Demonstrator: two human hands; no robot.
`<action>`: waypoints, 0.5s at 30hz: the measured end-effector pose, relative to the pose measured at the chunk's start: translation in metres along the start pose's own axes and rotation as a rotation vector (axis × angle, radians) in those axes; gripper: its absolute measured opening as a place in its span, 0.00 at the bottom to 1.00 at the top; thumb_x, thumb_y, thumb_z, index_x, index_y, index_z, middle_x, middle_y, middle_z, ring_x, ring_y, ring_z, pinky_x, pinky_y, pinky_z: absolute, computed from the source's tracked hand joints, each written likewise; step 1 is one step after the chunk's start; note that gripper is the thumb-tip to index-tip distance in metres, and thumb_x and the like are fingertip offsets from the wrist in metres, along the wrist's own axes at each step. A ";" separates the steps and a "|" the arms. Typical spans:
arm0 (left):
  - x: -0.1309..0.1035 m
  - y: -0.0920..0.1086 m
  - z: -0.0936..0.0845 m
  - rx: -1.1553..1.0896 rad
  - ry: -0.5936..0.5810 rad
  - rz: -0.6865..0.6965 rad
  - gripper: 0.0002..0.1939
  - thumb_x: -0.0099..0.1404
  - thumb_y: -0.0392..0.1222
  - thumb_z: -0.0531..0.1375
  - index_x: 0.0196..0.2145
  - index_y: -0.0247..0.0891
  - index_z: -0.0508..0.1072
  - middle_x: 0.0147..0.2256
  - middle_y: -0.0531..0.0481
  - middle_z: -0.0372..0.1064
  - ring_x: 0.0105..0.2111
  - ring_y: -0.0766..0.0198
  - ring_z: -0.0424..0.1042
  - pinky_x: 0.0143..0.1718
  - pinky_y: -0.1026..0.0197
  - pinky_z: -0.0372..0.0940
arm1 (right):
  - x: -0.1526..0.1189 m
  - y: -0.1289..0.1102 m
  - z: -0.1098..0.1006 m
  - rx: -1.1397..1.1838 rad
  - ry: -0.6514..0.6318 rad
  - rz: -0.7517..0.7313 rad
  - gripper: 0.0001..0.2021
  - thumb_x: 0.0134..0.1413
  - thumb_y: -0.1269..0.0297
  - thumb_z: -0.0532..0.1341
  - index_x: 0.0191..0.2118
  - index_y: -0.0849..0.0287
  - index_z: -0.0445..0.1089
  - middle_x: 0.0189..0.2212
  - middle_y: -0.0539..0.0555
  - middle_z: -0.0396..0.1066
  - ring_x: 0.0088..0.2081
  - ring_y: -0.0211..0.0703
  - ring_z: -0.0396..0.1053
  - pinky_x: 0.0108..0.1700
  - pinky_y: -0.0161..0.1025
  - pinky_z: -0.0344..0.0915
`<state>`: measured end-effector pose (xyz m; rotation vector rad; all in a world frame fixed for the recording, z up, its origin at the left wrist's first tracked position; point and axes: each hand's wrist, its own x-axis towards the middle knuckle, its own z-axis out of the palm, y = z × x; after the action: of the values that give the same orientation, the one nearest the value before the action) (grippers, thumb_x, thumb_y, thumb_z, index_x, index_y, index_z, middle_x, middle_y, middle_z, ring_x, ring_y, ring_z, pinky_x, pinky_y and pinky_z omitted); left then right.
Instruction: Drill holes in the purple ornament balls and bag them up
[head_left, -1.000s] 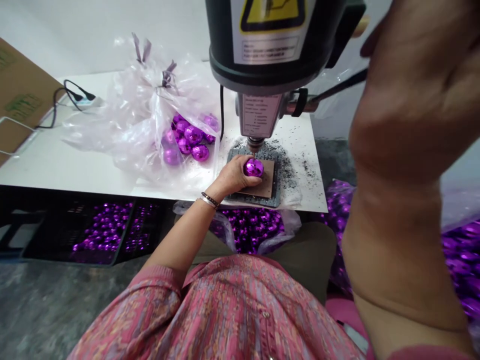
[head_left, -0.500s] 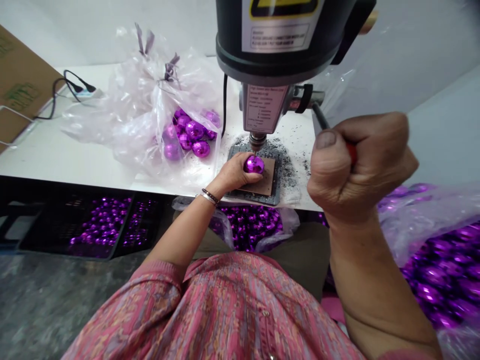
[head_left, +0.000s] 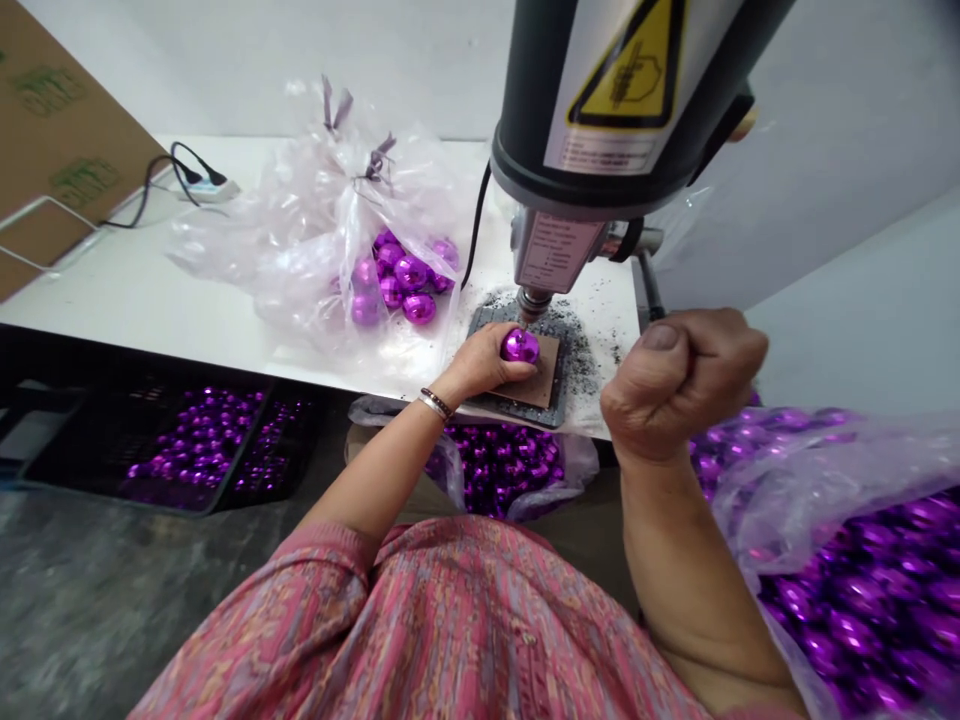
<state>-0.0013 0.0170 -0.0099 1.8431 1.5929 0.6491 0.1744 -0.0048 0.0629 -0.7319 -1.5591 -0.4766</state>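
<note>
Her left hand (head_left: 480,362) reaches forward with the forearm stretched out over the table edge, fingers curled round a shiny purple ball (head_left: 520,345), pinching it steady on a brown card pad (head_left: 541,365) right beneath the drill chuck (head_left: 533,302). The right hand (head_left: 679,385) is balled into a tight fist, thumb on top, clamped around the dark feed lever (head_left: 649,285) that slants down from the machine. The drill press (head_left: 615,100) is a bulky dark housing with a yellow warning label. Grey shavings (head_left: 581,345) speckle the white table (head_left: 112,300). Beside it a crinkled clear plastic bag (head_left: 330,220) holds more glossy purple balls (head_left: 401,275), and a black crate (head_left: 187,450) below is full of them.
</note>
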 end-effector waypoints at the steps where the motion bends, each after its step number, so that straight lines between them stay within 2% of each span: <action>1: 0.000 0.000 0.000 -0.002 -0.002 -0.002 0.26 0.54 0.44 0.72 0.51 0.37 0.76 0.47 0.46 0.75 0.50 0.52 0.72 0.53 0.55 0.67 | -0.002 0.000 0.001 0.002 0.007 0.009 0.04 0.63 0.69 0.53 0.35 0.60 0.59 0.28 0.51 0.58 0.33 0.30 0.57 0.37 0.33 0.51; 5: 0.000 0.000 0.001 -0.002 0.000 0.010 0.25 0.54 0.45 0.72 0.49 0.36 0.76 0.46 0.46 0.75 0.49 0.51 0.73 0.52 0.54 0.67 | -0.014 0.003 0.005 0.038 0.018 -0.041 0.06 0.62 0.68 0.51 0.33 0.61 0.57 0.24 0.50 0.56 0.30 0.30 0.55 0.35 0.33 0.52; 8: 0.000 -0.001 0.003 0.010 0.008 0.011 0.24 0.54 0.45 0.72 0.48 0.37 0.76 0.45 0.46 0.75 0.48 0.51 0.73 0.53 0.54 0.67 | -0.009 0.004 0.004 0.041 0.034 -0.027 0.08 0.63 0.65 0.52 0.33 0.61 0.58 0.24 0.50 0.57 0.30 0.29 0.56 0.35 0.32 0.52; 12: -0.005 -0.001 0.003 -0.003 0.037 -0.011 0.28 0.53 0.43 0.73 0.52 0.36 0.75 0.48 0.45 0.75 0.51 0.51 0.73 0.56 0.52 0.66 | 0.034 0.001 0.002 -0.019 0.048 0.164 0.17 0.70 0.59 0.48 0.32 0.64 0.63 0.25 0.49 0.59 0.29 0.23 0.56 0.37 0.31 0.49; 15: -0.017 -0.001 -0.003 -0.043 0.045 0.000 0.31 0.53 0.40 0.73 0.54 0.35 0.73 0.51 0.43 0.75 0.52 0.51 0.73 0.57 0.52 0.66 | 0.070 0.005 0.007 -0.010 -0.036 0.321 0.26 0.69 0.47 0.44 0.28 0.64 0.56 0.23 0.49 0.53 0.28 0.22 0.54 0.37 0.33 0.46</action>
<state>-0.0075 0.0004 -0.0081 1.8086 1.5956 0.7237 0.1716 0.0154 0.1301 -0.9826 -1.4389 -0.2346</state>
